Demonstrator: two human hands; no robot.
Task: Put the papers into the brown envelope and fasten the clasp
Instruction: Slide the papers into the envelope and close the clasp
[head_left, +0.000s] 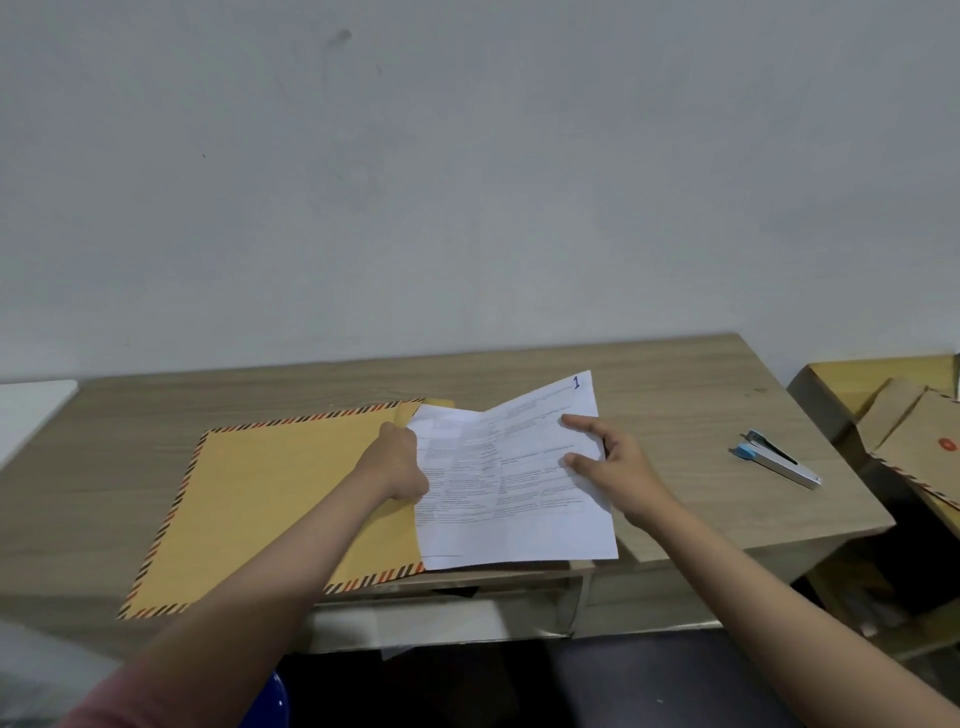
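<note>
A brown envelope (270, 499) with a red-and-black striped border lies flat on the wooden desk (675, 395), its open mouth facing right. White printed papers (498, 499) stick out of that mouth, their left edge inside it and their far right corner lifted. My left hand (397, 462) grips the envelope's upper layer at the mouth, fingers curled. My right hand (615, 462) holds the papers' right edge, with fingers spread on top of the sheet. The clasp is not visible.
A stapler (779, 457) with a blue end lies on the desk to the right. Cardboard boxes (904, 421) and another striped envelope stand beyond the desk's right edge. A grey wall rises right behind the desk.
</note>
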